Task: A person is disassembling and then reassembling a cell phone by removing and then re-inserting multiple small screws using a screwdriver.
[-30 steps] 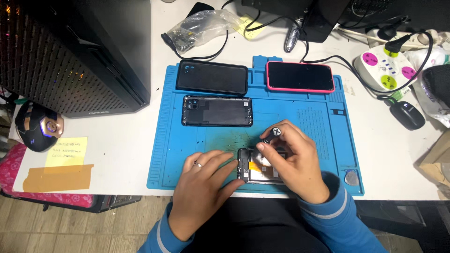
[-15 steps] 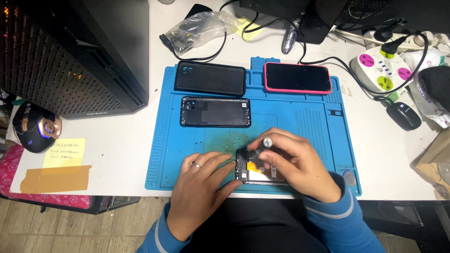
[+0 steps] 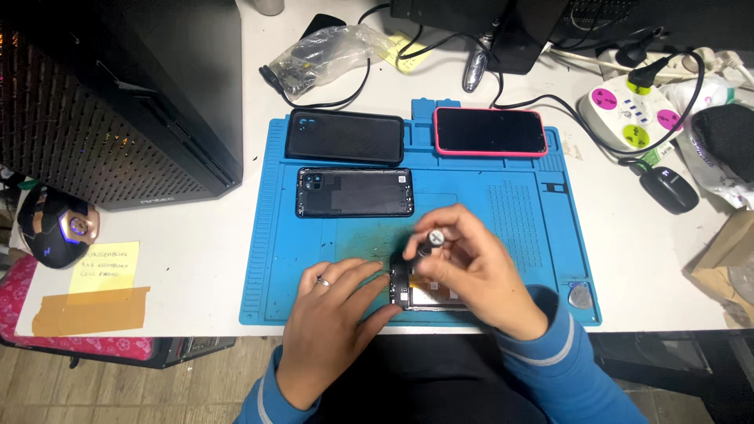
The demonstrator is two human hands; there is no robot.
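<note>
My left hand (image 3: 334, 326) lies flat, fingers pinning the opened phone (image 3: 428, 290) at the blue mat's (image 3: 267, 259) near edge so it can't slide. My right hand (image 3: 471, 271) pinches a screwdriver (image 3: 430, 239) upright over it. Back cover (image 3: 355, 192) and two phones (image 3: 344, 137) (image 3: 488, 131) parked farther back, out of the way.

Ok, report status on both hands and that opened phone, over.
Left hand flat, steadying the opened phone on the blue mat. Right hand gripping a small screwdriver, tip down on the phone. Nothing in the way.
</note>
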